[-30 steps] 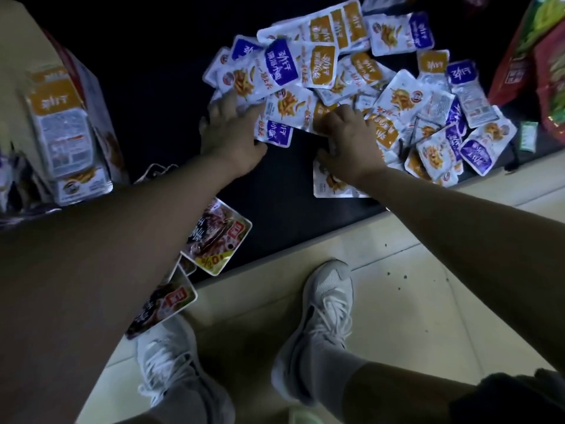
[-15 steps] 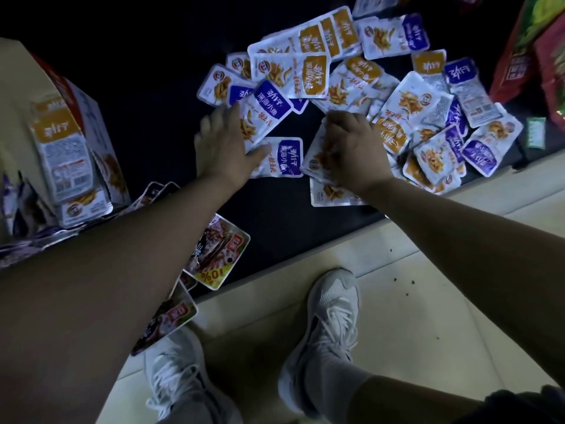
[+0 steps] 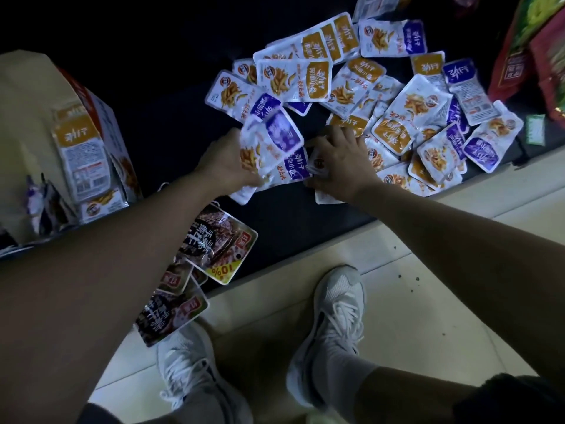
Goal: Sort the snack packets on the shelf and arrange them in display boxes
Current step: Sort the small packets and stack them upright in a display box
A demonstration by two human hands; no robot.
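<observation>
- Since half a second ago the left hand [image 3: 224, 163] has come up off the shelf [image 3: 290, 218] with a small fan of purple packets [image 3: 275, 139]. It lay flat on one of them before.
- That hand now pinches the fan at its near-left end, thumb on top, and the fan is blurred by motion.
- Meanwhile the right hand [image 3: 342, 162] has edged left and touches the fan's right side. Its fingers curl round a white packet [image 3: 318, 166] at the pile's near edge.
- Most of the pile [image 3: 397, 117] lies unsorted at the shelf's right end, orange and purple labels mixed and overlapping.
- What the next move turns on, in my judgement:
  - the box [image 3: 79, 154] stands at the shelf's left end, left of both hands, so the left hand is the nearer one;
  - the fan's long axis slants from near-left to far-right, so it would need turning to match the box.
- Dark packets [image 3: 218, 243] hang over the shelf's front edge below the left forearm.
- Readable writing is scarce: "10%" on a dark packet's yellow corner. The Chinese characters on the labels sit upside down from here (I cannot read them reliably).
</observation>
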